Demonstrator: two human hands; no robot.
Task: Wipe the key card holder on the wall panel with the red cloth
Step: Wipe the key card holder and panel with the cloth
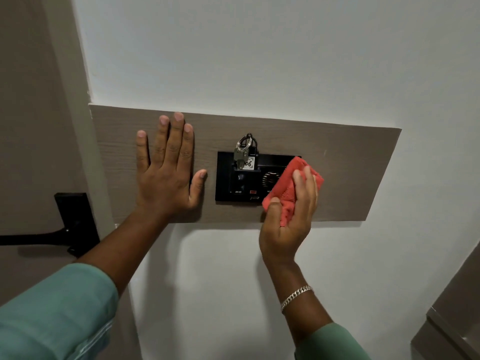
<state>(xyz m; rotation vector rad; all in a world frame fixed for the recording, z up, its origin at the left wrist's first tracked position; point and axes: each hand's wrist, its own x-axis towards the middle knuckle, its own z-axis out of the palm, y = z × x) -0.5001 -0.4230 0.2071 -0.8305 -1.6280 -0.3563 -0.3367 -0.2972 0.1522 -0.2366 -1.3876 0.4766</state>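
Note:
A black key card holder (235, 183) is fixed on a grey-brown wood-grain wall panel (345, 162). A key ring with a silver key and a white number tag (244, 154) sticks out of its top slot. My right hand (288, 216) grips a folded red cloth (288, 185) and presses it against the right end of the black holder, hiding that part. My left hand (167, 167) lies flat on the panel, fingers spread, just left of the holder, holding nothing.
A black door handle with its plate (75, 224) sits on the door at the left. White wall surrounds the panel. A grey cabinet or frame edge (452, 320) shows at the bottom right.

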